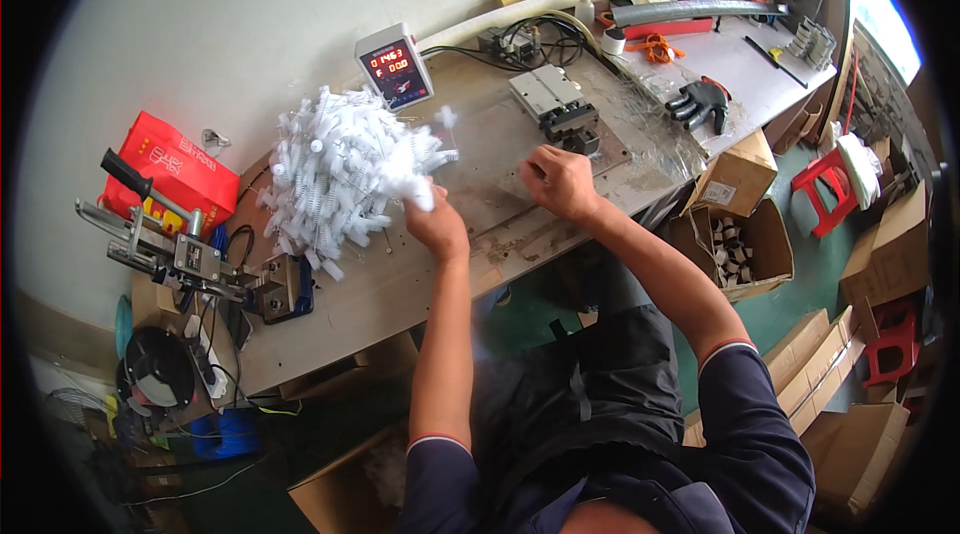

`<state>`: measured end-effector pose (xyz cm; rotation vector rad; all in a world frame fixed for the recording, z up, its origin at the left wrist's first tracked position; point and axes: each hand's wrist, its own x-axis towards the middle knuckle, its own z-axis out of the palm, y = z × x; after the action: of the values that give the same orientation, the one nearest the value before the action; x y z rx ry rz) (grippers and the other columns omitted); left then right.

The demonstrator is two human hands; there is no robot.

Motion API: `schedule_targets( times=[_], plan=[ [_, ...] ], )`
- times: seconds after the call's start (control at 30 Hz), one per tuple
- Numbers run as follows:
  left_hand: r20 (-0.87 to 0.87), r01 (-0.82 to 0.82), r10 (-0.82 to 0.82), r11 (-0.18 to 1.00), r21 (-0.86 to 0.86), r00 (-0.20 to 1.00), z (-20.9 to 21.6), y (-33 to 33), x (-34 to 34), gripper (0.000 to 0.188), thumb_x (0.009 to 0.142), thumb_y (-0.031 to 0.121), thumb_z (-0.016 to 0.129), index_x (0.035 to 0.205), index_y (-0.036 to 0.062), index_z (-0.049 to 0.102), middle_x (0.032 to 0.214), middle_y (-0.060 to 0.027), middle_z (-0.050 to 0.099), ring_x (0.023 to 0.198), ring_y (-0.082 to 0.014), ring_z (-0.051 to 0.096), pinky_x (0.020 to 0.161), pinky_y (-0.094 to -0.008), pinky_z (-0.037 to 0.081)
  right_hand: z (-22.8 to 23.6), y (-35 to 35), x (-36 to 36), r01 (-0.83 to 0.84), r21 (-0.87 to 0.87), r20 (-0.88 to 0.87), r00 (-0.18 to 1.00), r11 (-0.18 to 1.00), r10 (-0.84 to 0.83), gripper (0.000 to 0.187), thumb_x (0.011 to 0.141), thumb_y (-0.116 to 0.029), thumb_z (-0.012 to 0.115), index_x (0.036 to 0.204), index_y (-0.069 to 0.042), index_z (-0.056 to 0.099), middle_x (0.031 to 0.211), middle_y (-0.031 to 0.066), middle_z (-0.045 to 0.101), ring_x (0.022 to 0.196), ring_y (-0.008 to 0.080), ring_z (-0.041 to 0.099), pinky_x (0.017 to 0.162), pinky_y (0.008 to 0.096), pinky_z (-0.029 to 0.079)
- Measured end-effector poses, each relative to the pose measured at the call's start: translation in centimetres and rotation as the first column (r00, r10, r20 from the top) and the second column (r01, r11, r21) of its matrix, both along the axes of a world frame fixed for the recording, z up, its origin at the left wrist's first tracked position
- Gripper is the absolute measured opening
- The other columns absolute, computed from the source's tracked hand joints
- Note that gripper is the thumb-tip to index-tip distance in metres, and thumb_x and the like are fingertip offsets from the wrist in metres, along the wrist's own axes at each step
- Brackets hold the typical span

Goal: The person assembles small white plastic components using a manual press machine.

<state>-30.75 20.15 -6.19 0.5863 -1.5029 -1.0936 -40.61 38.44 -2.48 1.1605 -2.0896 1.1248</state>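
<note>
My left hand point(436, 222) is raised at the right edge of a big heap of small white plastic parts point(335, 174) on the workbench point(400, 279) and grips a few of those white pieces. My right hand point(558, 181) is closed into a fist on the bench just in front of a grey metal fixture with a black block point(560, 106). I cannot see what, if anything, is inside that fist.
A white controller box with red digits point(396, 65) stands behind the heap. A red box point(175, 174) and a lever tool point(165, 244) sit left. Black glove point(700, 102), hoses and cables lie far right. Open cardboard boxes point(740, 244) and red stools point(830, 189) stand on the floor.
</note>
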Motion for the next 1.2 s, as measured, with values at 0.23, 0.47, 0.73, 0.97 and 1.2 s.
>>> schedule_targets(
  times=[0.23,0.47,0.73,0.97,1.2],
  plan=[
    [0.007,0.035,-0.041,0.911,0.410,0.999,-1.0,-0.7,-0.5,0.023,0.100,0.018,0.061,0.098,-0.0049,0.063,0.077,-0.0062,0.064,0.067,-0.0173,0.059,0.066,-0.0351,0.050,1.8,-11.6,-3.2,0.125,0.288,0.135,0.976,0.949,-0.169,0.025,0.085,-0.029,0.066,0.081,-0.004,0.069,0.084,0.0187,0.071,0.080,0.0393,0.069,0.073,0.0515,0.054],
    [-0.027,0.102,-0.100,0.896,0.433,0.995,0.2,0.1,-0.4,0.020,0.101,0.016,0.060,0.100,-0.0034,0.061,0.072,-0.0049,0.063,0.060,-0.0144,0.056,0.055,-0.0308,0.045,2.2,-16.0,-5.6,0.098,0.517,0.235,0.939,0.850,-0.252,0.029,0.083,-0.032,0.073,0.089,-0.004,0.076,0.089,0.0200,0.074,0.088,0.0375,0.072,0.077,0.0466,0.057],
    [0.030,0.086,-0.105,0.920,0.382,0.994,1.4,0.9,0.1,0.018,0.101,0.014,0.058,0.104,-0.0029,0.060,0.076,-0.0075,0.067,0.055,-0.0141,0.055,0.050,-0.0313,0.044,2.1,-10.6,-3.2,0.153,0.394,0.353,0.886,0.906,-0.303,0.026,0.082,-0.027,0.071,0.088,-0.003,0.075,0.087,0.0207,0.073,0.087,0.0383,0.071,0.077,0.0475,0.055],
    [-0.007,0.119,-0.126,0.925,0.362,0.992,0.8,0.2,-0.2,0.013,0.100,0.012,0.059,0.098,-0.0004,0.060,0.075,-0.0068,0.067,0.049,-0.0101,0.051,0.044,-0.0264,0.039,0.1,2.2,1.8,0.116,0.080,0.592,0.794,0.990,-0.141,0.022,0.081,-0.023,0.070,0.080,-0.001,0.069,0.075,0.0204,0.069,0.075,0.0372,0.070,0.070,0.0443,0.054],
    [-0.040,0.158,-0.155,0.898,0.411,0.987,1.1,0.8,-0.3,0.012,0.100,0.011,0.060,0.101,-0.0010,0.061,0.075,-0.0072,0.066,0.049,-0.0099,0.050,0.044,-0.0250,0.039,-0.5,7.9,0.6,0.285,0.124,0.540,0.784,0.950,-0.306,0.016,0.076,-0.019,0.068,0.077,-0.003,0.069,0.073,0.0186,0.069,0.071,0.0359,0.069,0.068,0.0434,0.054]
  ],
)
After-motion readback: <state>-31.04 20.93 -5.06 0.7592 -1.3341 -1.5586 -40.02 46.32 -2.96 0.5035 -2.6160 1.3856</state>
